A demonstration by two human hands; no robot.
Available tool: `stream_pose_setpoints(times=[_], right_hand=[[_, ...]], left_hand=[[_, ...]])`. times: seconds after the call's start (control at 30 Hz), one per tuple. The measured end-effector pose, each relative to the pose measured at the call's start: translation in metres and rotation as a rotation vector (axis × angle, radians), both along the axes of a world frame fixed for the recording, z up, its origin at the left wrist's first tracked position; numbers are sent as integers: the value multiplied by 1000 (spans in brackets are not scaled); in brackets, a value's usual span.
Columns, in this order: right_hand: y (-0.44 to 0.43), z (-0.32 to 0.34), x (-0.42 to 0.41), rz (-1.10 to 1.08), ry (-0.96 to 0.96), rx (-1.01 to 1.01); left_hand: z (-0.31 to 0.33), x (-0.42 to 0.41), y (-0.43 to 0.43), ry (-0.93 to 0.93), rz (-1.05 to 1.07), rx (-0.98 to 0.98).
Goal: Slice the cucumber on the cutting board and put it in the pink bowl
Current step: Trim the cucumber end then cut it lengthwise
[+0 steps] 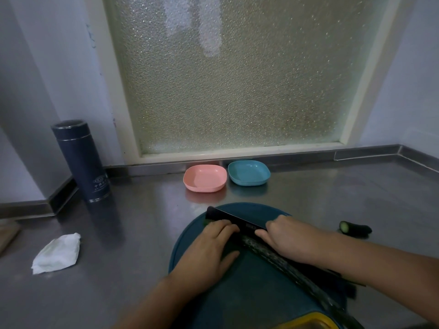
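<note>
A long dark-green cucumber lies diagonally on the round teal cutting board. My left hand rests on its far end and holds it down; most of that end is hidden under the fingers. A black-bladed knife lies almost along the cucumber, just behind it. My right hand covers its handle end and grips it. The pink bowl stands empty by the window sill, beyond the board.
A blue bowl stands right of the pink one. A cut cucumber end lies on the steel counter to the board's right. A dark thermos stands back left, with a crumpled tissue nearer. A yellow rim shows at the bottom.
</note>
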State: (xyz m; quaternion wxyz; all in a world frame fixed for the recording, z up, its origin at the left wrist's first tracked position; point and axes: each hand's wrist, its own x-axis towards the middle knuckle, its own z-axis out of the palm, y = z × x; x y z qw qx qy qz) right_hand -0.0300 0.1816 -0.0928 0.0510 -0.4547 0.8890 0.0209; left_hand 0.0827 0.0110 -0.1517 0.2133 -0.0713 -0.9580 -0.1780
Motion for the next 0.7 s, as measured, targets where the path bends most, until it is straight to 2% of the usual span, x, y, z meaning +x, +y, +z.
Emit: stream_pose_setpoints(times=[0.33, 0.53, 0.7], right_hand=[[1, -4, 19, -28, 94, 1], [-31, 2, 18, -27, 10, -16], [-42, 7, 17, -50, -34, -55]], left_hand=[[-8, 3, 2, 51, 18, -29], [-5, 6, 3, 116, 44, -54], [-3, 8, 3, 86, 35, -118]])
